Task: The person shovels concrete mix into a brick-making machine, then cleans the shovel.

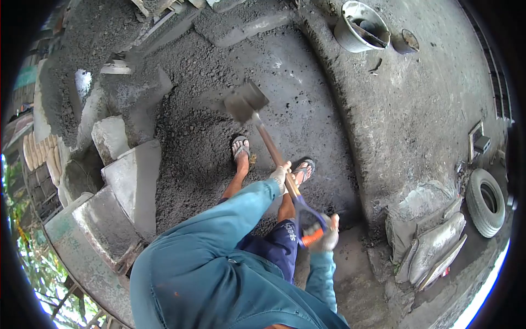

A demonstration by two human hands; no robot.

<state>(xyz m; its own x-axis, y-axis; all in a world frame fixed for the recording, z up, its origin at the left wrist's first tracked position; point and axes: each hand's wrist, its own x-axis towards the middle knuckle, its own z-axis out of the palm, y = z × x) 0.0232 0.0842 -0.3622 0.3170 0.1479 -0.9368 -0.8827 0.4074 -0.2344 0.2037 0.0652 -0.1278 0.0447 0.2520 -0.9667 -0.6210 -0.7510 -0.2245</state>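
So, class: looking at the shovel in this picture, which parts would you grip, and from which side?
Take the shovel in two places, as shown: the right hand wraps the orange D-grip at the top end, and the left hand closes round the wooden shaft partway down. The shaft slopes away towards the blade, so both hands come from the near end.

Grey concrete floor (416, 109), bucket (359, 27), tyre (486, 202), concrete blocks (131, 175), daylight, greenery at left edge.

Soft, even daylight with faint shadows; strong fisheye bending, black vignetted corners, overexposed glare at lower edges.
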